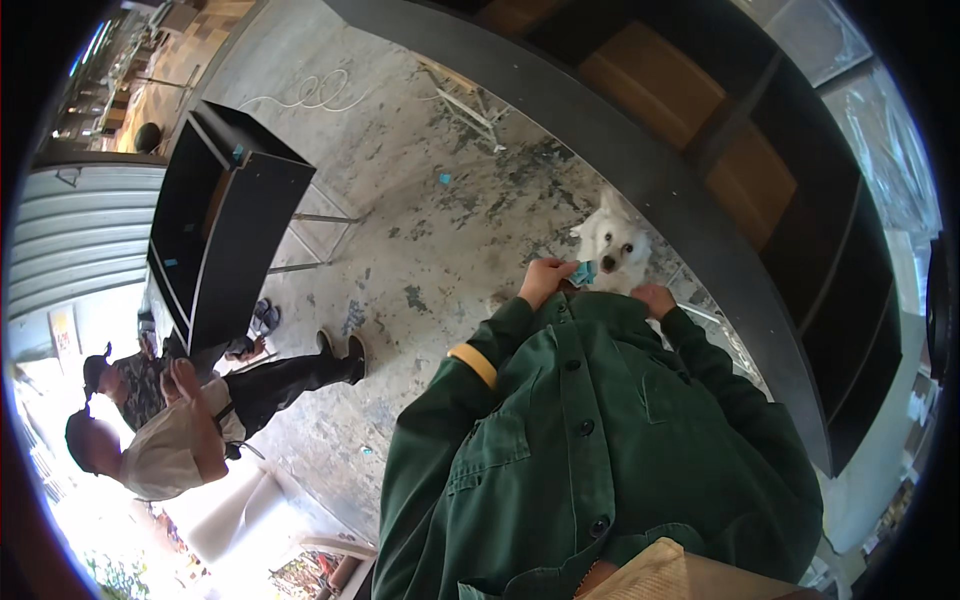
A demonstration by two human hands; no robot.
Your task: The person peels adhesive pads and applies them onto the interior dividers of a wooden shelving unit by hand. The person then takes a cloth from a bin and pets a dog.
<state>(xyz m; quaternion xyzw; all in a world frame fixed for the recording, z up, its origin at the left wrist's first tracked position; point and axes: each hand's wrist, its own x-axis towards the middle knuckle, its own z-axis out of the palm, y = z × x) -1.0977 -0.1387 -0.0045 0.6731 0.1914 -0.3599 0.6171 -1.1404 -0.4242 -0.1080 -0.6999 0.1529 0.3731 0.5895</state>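
Note:
Near my waist, my left hand (pixel 543 282) pinches a small crumpled piece of teal-blue material (pixel 584 273); whether it is tape or paper I cannot tell. Level with it on the other side, my right hand (pixel 655 299) is curled closed, and what it holds, if anything, is hidden. A white dog (pixel 612 240) faces me from the floor just beyond my hands, its snout close to the blue piece. Around my left green sleeve sits a yellow band (pixel 473 365).
A long black shelving unit (pixel 640 130) with open compartments stretches across the right. At the left, a black cabinet (pixel 250 235) rests on metal trestle legs, with two people (pixel 165 445) beside it. A pale hose (pixel 325 92) coils on the stained concrete floor (pixel 400 260).

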